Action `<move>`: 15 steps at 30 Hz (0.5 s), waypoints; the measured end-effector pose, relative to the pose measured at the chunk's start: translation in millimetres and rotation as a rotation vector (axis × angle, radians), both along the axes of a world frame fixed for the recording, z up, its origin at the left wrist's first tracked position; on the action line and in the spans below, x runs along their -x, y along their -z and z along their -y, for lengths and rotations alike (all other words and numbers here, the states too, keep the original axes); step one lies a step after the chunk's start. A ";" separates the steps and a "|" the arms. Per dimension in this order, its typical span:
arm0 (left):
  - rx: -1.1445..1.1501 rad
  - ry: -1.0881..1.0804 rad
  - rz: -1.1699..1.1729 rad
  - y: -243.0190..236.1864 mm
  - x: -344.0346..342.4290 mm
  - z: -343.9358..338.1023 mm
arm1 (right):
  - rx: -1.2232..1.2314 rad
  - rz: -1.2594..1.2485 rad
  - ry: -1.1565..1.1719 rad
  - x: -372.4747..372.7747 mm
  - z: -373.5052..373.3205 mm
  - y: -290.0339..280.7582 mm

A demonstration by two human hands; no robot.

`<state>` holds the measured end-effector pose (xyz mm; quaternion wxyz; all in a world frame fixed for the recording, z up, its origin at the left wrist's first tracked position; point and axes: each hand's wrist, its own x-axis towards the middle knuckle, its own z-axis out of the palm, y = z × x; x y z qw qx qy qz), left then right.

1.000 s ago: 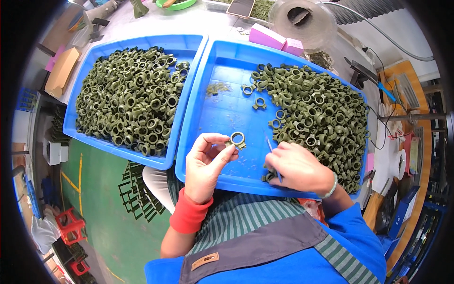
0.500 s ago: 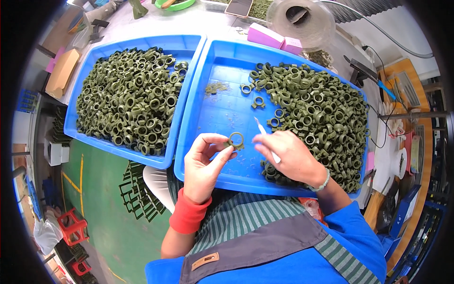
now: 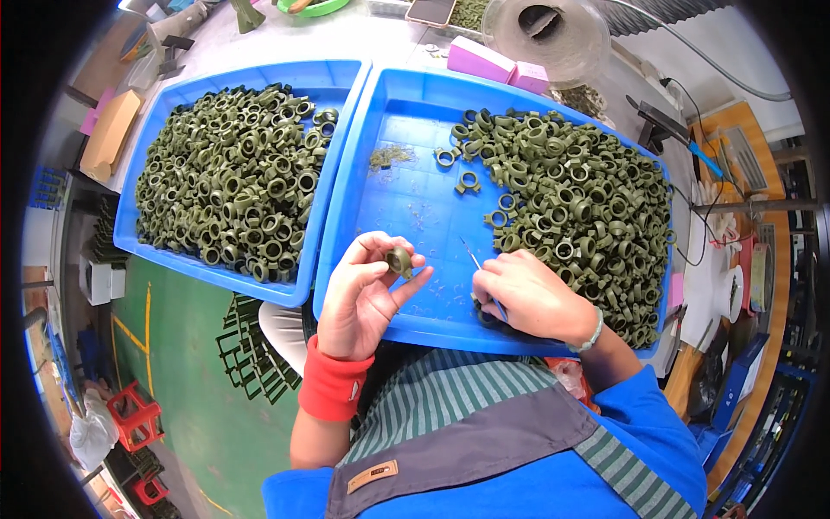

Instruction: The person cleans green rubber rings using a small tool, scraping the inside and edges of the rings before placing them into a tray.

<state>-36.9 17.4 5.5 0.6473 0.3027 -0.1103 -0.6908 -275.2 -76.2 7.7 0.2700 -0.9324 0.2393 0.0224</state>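
My left hand (image 3: 356, 298) pinches an olive-green plastic ring (image 3: 399, 261) between thumb and fingers, above the near left part of the right blue tray (image 3: 353, 203). The ring has small lugs on its rim and is tilted. To its right, my right hand (image 3: 534, 296) is closed round a slim pen-shaped craft knife (image 3: 470, 253), its thin tip pointing up and away from me. Tip and ring are apart. A large heap of like green rings (image 3: 575, 199) fills the right side of this tray, and a few loose rings (image 3: 468, 182) lie at the heap's left edge.
A second blue tray (image 3: 316, 233), on the left, is heaped with more green rings (image 3: 229, 186). Green shavings (image 3: 391, 156) lie on the right tray's floor. Behind it stand pink boxes (image 3: 481, 60) and a round clear tub (image 3: 566, 65). A red stool (image 3: 134, 415) stands lower left.
My left hand has moved slightly left and turned the ring, so its opening faces differently. My right hand has shifted a little right and down with the knife, widening the gap.
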 end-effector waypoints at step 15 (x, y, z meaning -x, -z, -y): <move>-0.140 0.200 0.389 1.4 28.6 3.3 | -1.129 0.617 0.569 -22.5 3.5 -18.0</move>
